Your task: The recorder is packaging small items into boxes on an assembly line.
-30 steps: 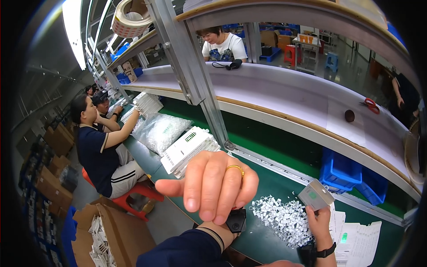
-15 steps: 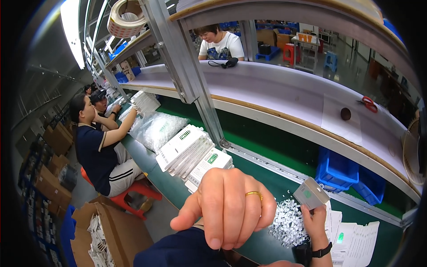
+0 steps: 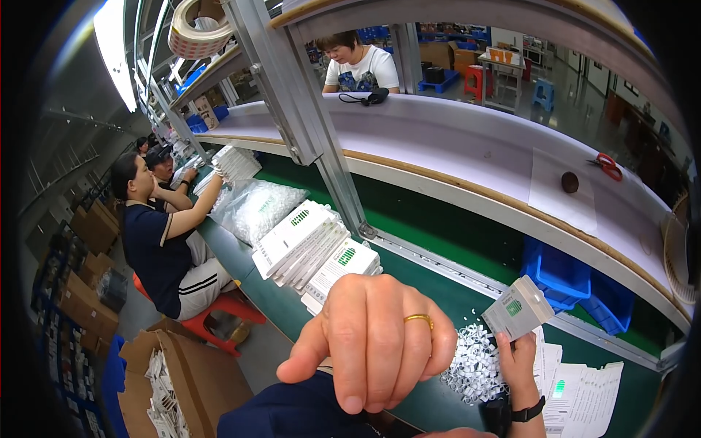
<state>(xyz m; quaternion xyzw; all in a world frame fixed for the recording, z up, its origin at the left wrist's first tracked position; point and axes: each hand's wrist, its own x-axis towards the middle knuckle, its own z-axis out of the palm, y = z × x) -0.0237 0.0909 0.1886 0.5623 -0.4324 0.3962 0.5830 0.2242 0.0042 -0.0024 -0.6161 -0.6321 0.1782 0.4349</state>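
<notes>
My left hand is raised large in the middle, its back toward me. The fingers, one with a gold ring, are curled down close together, the thumb out to the left; no object shows in them. My right hand, with a black watch, holds a small white carton with a green print at the lower right. The carton is tilted, a flap showing at its upper right end. Beside that hand lies a pile of small white plastic pieces. Several flat white cartons lie to its right.
Stacked white cartons and a clear bag of white pieces lie further left. Blue bins stand behind the carton, below a shelf with red scissors. Co-workers sit at left, near a brown box.
My right hand has turned the carton so its printed broad face now shows more fully. My left hand is almost unmoved. The view has shifted slightly.
</notes>
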